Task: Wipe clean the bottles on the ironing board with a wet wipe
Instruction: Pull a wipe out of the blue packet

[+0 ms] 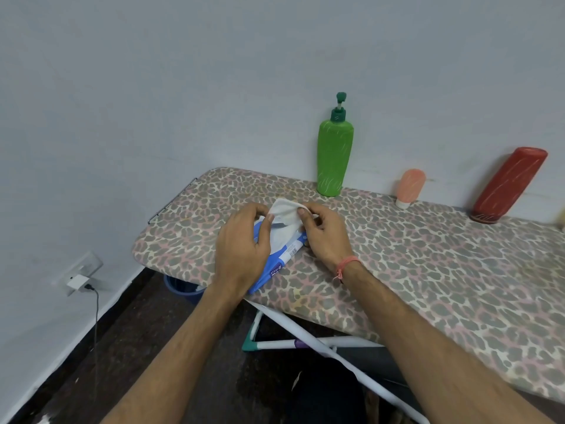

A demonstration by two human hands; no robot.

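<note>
Hands [284,237] pinching wet wipe [284,211], pack [282,255] half hidden

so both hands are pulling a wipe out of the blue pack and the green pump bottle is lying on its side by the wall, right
Not quite. The head view shows the green pump bottle standing upright by the wall, not lying on its side. The rest holds: the left hand and right hand both pinch a wet wipe at the blue pack.

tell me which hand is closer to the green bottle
Right. The right hand pinches the wipe just in front of the green bottle; the left hand pinches the wipe's other edge, farther left.
</note>
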